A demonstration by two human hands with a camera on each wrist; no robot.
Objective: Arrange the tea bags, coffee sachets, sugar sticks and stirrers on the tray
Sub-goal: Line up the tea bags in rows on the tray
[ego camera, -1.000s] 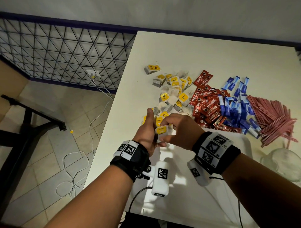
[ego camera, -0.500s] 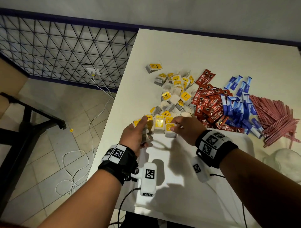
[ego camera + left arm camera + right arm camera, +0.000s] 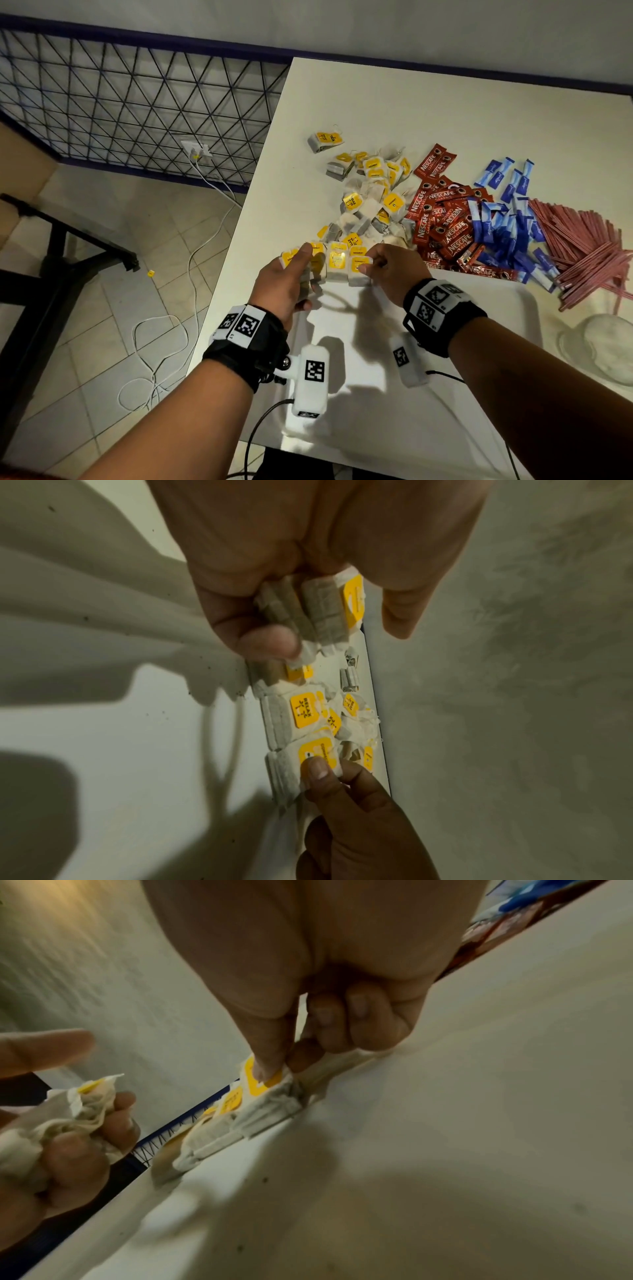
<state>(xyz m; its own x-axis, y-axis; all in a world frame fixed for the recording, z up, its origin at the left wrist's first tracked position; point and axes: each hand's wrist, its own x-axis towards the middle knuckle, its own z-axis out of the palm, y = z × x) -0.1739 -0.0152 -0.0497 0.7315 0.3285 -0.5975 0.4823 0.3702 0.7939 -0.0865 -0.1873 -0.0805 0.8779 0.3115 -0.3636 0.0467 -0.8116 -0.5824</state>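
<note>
White table [image 3: 394, 113] under tray [image 3: 507, 342], sachets [image 3: 445, 222]

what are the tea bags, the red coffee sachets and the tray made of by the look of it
Tea bags: thin, matte filter paper, crinkled edges, dark leaf showing through, yellow card tags.
Red coffee sachets: glossy printed foil or plastic film, judging by the sheen.
Tray: smooth white surface, probably plastic; the look leaves it open.

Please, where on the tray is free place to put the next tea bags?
Bare tray lies right of the right hand, along the far rim below the coffee sachets, and across the near middle. Crowded: the far-left rim, where the tea bag row stands between both hands.
</note>
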